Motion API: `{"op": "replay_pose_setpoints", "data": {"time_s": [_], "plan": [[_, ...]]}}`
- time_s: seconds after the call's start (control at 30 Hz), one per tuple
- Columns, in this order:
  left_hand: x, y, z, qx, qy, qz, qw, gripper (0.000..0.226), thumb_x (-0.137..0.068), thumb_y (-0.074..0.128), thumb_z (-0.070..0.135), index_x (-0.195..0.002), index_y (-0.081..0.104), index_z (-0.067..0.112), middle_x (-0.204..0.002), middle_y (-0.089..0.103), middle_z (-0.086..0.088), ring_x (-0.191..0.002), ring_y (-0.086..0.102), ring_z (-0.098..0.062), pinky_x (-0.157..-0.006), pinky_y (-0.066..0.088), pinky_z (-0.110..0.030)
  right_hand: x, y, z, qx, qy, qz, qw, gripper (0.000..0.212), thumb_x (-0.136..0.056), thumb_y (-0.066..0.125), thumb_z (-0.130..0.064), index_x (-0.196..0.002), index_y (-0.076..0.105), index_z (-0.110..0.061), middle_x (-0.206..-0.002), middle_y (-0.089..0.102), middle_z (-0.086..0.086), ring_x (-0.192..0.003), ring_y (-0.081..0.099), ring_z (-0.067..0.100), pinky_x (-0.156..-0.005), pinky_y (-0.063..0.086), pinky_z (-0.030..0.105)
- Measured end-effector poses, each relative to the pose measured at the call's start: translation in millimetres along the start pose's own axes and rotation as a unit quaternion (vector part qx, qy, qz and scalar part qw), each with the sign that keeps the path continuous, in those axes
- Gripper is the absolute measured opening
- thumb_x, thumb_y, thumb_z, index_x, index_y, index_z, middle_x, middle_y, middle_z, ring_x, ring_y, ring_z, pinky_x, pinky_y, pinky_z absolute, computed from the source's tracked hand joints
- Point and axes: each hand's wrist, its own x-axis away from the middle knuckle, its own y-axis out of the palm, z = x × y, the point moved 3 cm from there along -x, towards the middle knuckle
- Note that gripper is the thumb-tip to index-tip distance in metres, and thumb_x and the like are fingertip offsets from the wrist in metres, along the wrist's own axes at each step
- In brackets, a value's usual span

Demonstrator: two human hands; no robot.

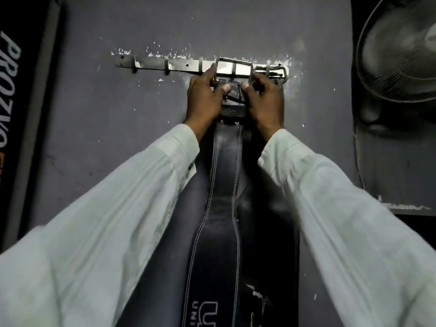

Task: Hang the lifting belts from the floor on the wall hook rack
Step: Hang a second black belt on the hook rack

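Left hand (204,96) and right hand (264,99) pinch the buckle (233,67) at the rack (153,64) — unless it catches, the belt (226,185) could slip down; another buckle (271,73) crowds at 3 o'clock.

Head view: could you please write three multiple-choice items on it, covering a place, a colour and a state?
1. Where is the fan relative to the hook rack? A) to its left B) to its right C) below it
2. What colour is the held belt's stitching? A) red B) yellow C) white
3. How is that belt held? A) by the left hand and right hand, buckle at the rack B) by one hand only C) not held, lying on the floor

Answers: 1 B, the fan fills the right edge; 2 C, pale seams line the black leather; 3 A, both hands grip its top.
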Motion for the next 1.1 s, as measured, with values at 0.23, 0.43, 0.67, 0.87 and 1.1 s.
{"op": "replay_pose_setpoints", "data": {"time_s": [0.23, 0.43, 0.67, 0.87, 1.1], "plan": [[-87, 27, -33, 0.020, -0.009, -0.060, 0.998, 0.055, -0.066, 0.066, 0.039, -0.112, 0.071, 0.010, -0.109, 0.075, -0.010, -0.106, 0.070, -0.029, -0.095, 0.055, -0.044, -59, 13, 4, 0.122, -0.048, -0.047, 0.990, 0.034, -0.086, 0.056, -0.030, -0.111, 0.073, -0.014, -0.104, 0.076, 0.010, -0.093, 0.067, 0.023, -0.090, 0.052, 0.034], [-69, 31, -41, 0.038, -0.017, -0.088, 0.995, 0.054, -0.072, 0.064, 0.030, -0.120, 0.068, 0.007, -0.115, 0.072, -0.011, -0.108, 0.068, -0.025, -0.102, 0.052, -0.043, -55, 22, 7, 0.299, -0.068, -0.109, 0.946, 0.032, -0.098, 0.053, -0.023, -0.112, 0.069, 0.000, -0.121, 0.066, 0.024, -0.119, 0.058, 0.036, -0.098, 0.043, 0.034], [-31, 27, -46, 0.010, -0.035, -0.084, 0.996, 0.056, -0.086, 0.049, 0.043, -0.134, 0.059, 0.017, -0.132, 0.066, -0.005, -0.124, 0.060, -0.024, -0.109, 0.045, -0.037, -14, 21, 14, 0.256, -0.023, -0.075, 0.963, 0.028, -0.096, 0.047, -0.010, -0.114, 0.069, -0.007, -0.121, 0.068, 0.017, -0.114, 0.061, 0.032, -0.087, 0.045, 0.031], [27, 20, -53, 0.065, -0.059, -0.094, 0.992, 0.054, -0.088, 0.049, 0.035, -0.142, 0.053, 0.026, -0.132, 0.063, 0.009, -0.125, 0.057, -0.013, -0.112, 0.042, -0.033, 37, 14, 16, 0.107, 0.053, -0.054, 0.991, 0.048, -0.092, 0.053, -0.021, -0.140, 0.052, -0.021, -0.123, 0.069, 0.009, -0.113, 0.065, 0.030, -0.092, 0.049, 0.032], [118, 8, -63, 0.102, -0.116, -0.122, 0.980, 0.070, -0.083, 0.062, 0.016, -0.149, 0.041, 0.022, -0.118, 0.067, 0.010, -0.097, 0.064, -0.006, -0.107, 0.048, -0.035, 130, 0, 36, 0.064, 0.146, -0.107, 0.981, 0.034, -0.087, 0.069, -0.015, -0.120, 0.065, -0.009, -0.106, 0.075, 0.008, -0.094, 0.069, 0.018, -0.088, 0.052, 0.024]]}}
